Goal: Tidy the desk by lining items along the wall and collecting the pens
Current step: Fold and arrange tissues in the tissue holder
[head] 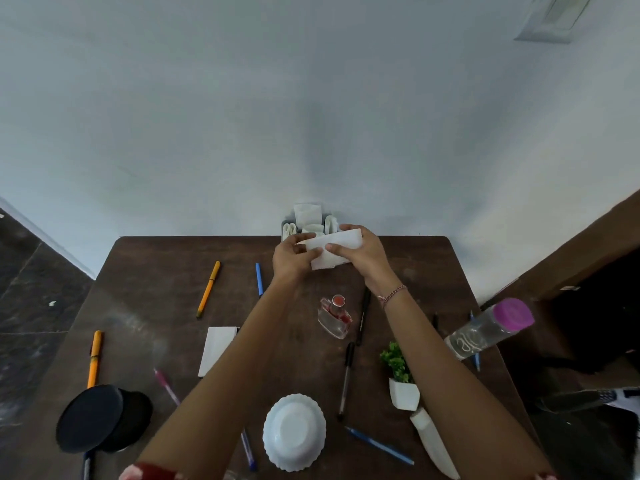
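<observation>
Holding a folded white sheet (334, 252) in both hands over the far edge of the desk (156, 306), just in front of the napkin holder (311, 220) that sits against the wall (311, 116). My left hand (291, 259) pinches the sheet's left end btw thumb and fingertips. My right hand (360, 254) has fingers curled over the top edge w/ the thumb on the near face, so both are closed on it. I judge it v. light and limp: thin paper, not slippery, but it creases or tears if squeezed. The best hold is a gentle pinch at both ends along the fold, so the middle doesn't sag on the way to the holder (a slot for it isn't clear from here). Pens lie scattered and uncollected, e.g. an orange pen (208, 289), a blue pen (259, 278) and a black pen (346, 379). They look stiff and prone to rolling, so I'd take each mid-barrel.
</observation>
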Action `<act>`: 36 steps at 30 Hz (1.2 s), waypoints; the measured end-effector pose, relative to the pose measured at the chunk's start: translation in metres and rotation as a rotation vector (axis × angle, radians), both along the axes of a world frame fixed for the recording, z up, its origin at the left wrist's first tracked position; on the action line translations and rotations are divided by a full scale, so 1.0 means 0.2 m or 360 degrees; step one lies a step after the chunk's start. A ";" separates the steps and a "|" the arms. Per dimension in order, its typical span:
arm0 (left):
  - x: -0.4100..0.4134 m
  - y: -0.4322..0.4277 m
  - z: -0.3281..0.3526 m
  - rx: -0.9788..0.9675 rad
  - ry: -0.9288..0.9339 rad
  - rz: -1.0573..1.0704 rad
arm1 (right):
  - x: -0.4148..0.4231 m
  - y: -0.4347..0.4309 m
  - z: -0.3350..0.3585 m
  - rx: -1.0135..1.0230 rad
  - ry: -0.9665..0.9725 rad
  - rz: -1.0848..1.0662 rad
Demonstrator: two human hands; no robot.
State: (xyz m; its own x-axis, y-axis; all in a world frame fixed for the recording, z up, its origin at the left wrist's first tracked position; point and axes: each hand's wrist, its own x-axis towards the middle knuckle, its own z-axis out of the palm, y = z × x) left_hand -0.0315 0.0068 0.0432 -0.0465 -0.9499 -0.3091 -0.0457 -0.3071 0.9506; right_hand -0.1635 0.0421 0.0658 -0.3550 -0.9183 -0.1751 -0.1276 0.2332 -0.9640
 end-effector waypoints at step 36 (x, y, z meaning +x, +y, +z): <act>-0.02 -0.34 -0.32 -0.0750 -0.1529 -0.0349 | -0.09 -0.69 -0.23 0.0052 0.1352 0.0928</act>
State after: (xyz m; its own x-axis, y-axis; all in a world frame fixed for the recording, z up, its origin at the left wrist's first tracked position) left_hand -0.0363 -0.0607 -0.0204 -0.1627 -0.9830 0.0856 -0.8411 0.1835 0.5089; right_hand -0.1814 -0.0964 0.0207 0.1256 -0.9868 -0.1024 -0.8657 -0.0586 -0.4971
